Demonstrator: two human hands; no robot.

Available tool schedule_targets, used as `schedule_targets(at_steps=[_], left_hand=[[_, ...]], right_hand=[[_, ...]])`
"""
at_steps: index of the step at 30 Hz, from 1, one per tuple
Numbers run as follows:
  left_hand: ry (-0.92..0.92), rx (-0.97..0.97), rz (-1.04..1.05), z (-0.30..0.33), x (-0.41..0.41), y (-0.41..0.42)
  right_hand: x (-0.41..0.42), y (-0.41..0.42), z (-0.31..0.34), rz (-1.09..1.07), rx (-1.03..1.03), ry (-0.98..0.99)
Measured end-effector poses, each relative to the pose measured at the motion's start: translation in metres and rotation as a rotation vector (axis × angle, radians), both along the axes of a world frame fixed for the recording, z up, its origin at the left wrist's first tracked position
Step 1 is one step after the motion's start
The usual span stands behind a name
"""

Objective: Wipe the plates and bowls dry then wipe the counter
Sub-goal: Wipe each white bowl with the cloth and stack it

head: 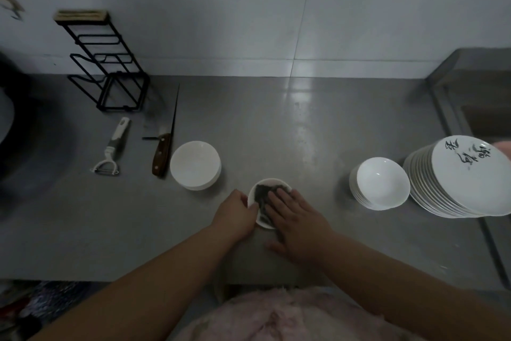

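Note:
A small white bowl point(255, 191) sits near the front middle of the grey counter point(290, 133). My left hand point(235, 213) grips its left rim. My right hand point(296, 219) lies flat with straight fingers, pressing a dark cloth point(262, 194) into the bowl. A stack of white bowls turned upside down point(195, 165) stands to the left. Another stack of white bowls point(380, 183) stands upright to the right. Beside that leans a tall stack of white plates point(459, 177) with black writing on the top one.
A cleaver with a wooden handle point(163, 147) and a white peeler point(112, 150) lie at the left. A black wire rack point(106, 64) stands at the back left against the tiled wall. A sink point(475, 103) lies at the far right, behind the plates.

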State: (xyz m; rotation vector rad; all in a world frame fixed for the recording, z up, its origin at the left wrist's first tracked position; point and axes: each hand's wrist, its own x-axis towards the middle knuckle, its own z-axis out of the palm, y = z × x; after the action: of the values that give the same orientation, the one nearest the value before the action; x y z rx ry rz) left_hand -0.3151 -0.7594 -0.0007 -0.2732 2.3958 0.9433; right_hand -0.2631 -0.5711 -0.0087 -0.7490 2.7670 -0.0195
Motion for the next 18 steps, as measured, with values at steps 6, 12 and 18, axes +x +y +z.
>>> schedule_targets(at_steps=[6,12,18], left_hand=[[0.165,-0.062,-0.164,0.006,-0.031,0.003],[-0.225,0.306,0.426,-0.009,0.001,0.009],[-0.059,0.049,0.058,0.0,-0.004,0.016]], right_hand=[[0.001,0.004,0.004,0.019,0.031,-0.009],[0.013,-0.003,0.005,-0.166,0.052,-0.031],[0.019,0.002,-0.001,-0.102,0.03,0.019]])
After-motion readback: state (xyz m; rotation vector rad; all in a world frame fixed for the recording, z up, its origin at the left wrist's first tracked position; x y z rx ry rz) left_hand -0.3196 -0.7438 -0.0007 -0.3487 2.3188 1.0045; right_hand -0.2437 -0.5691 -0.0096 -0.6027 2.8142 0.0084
